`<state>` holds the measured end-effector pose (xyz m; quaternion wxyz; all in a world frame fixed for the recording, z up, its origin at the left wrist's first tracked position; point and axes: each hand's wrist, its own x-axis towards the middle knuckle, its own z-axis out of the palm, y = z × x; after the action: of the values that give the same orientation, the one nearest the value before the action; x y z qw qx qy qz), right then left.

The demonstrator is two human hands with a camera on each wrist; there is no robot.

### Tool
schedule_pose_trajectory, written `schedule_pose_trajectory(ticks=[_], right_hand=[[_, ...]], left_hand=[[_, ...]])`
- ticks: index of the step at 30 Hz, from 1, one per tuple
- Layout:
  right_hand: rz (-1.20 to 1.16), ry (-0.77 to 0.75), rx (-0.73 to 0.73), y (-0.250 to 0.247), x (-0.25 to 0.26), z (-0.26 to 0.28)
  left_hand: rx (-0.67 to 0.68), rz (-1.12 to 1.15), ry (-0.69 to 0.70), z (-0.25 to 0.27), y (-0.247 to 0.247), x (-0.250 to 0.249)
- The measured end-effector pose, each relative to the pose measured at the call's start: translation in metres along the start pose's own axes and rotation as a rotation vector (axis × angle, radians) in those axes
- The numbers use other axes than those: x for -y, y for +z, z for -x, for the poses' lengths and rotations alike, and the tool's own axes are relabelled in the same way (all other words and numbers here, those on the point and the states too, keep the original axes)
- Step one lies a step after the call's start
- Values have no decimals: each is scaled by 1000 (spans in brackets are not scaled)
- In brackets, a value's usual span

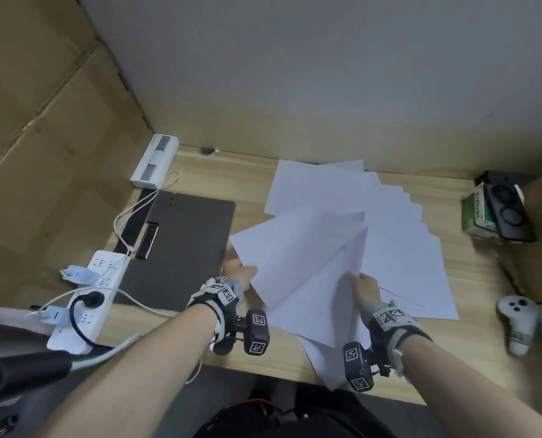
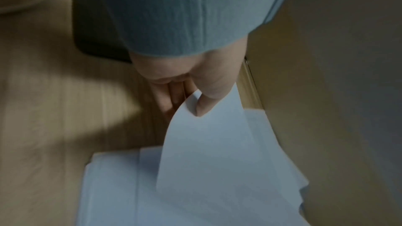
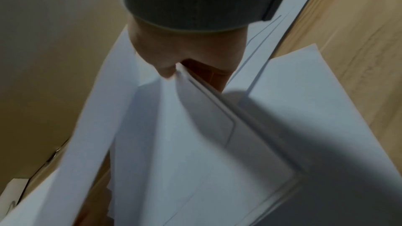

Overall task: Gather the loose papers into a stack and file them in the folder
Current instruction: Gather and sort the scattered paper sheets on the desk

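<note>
Several white paper sheets [image 1: 399, 235] lie fanned across the wooden desk [image 1: 250, 172]. My left hand [image 1: 239, 273] pinches the corner of one lifted sheet [image 1: 282, 248]; in the left wrist view the thumb [image 2: 208, 99] lies on top of that sheet [image 2: 208, 152] with the fingers beneath. My right hand [image 1: 363, 284] grips a bundle of raised sheets [image 1: 323, 298] near the desk's front edge; the right wrist view shows the bundle [image 3: 195, 126] between thumb and fingers. A dark grey folder [image 1: 181, 248] with a clip lies flat to the left of the papers.
A white power strip [image 1: 83, 298] with plugs and cables lies left of the folder. A white box [image 1: 156, 161] stands at the back left. On the right are a green box [image 1: 478, 216], a black device [image 1: 506, 210] and a white controller [image 1: 517, 324]. Cardboard walls enclose the desk.
</note>
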<state>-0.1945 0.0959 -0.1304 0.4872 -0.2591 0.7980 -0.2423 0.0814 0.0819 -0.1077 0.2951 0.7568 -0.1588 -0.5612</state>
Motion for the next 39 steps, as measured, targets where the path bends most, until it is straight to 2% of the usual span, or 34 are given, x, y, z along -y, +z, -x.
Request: schedule_pose_trajectory(ticks=[3,5,9,11,13,15,17,20,24,28,32,35,39], right_hand=[[-147,79,14,-2,-8,-5],[-191,65,40,-4,-7,-1],[-19,-57,19,-6,-11,-3],[68,-56,0,-8,-14,-10],[115,-68,-22,-11,-11,-15],[155,-86,-32,-22,0,-20],[179,-94,-31,-28,8,-23],[170,-117,2,-39,18,-32],[24,-199,66,-56,39,-32],[-139,-299,178,-68,73,-24],[-294,-398,197,-85,119,-27],[-364,-439,204,-90,137,-25],[-352,-438,257,-93,127,-16]], left_hand=[[66,-86,-38,15,18,19],[122,-203,-53,20,25,29],[328,-453,-44,27,34,37],[348,-424,-45,31,35,32],[293,-269,-6,31,33,22],[169,-127,81,25,33,6],[114,-115,124,20,30,-9],[152,-230,115,17,42,-27],[295,-167,147,33,74,-48],[227,-165,295,44,99,-76],[167,-123,438,63,115,-129],[139,-40,452,63,116,-147],[114,42,438,61,116,-130]])
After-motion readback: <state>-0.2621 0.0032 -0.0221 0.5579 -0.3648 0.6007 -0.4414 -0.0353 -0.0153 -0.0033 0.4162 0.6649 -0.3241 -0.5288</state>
